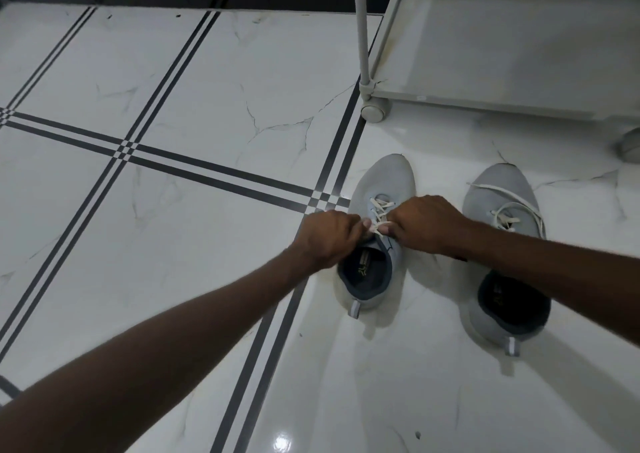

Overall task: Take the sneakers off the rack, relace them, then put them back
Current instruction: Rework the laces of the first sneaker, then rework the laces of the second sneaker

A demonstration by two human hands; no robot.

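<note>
Two grey sneakers stand side by side on the white tiled floor [173, 82], toes toward the rack [502, 54]. Over the left sneaker [381, 182], the left hand [329, 238] and right hand [426, 224] pinch its white lace [381, 206]. The right sneaker [502, 189] lies with loose laces.

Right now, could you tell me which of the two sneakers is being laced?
The left sneaker: both hands pinch its lace. The right sneaker lies untouched, lace loose.

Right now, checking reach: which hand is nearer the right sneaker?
Right. The right hand is beside the right sneaker, across the gap; the left hand is beyond the left sneaker.
</note>
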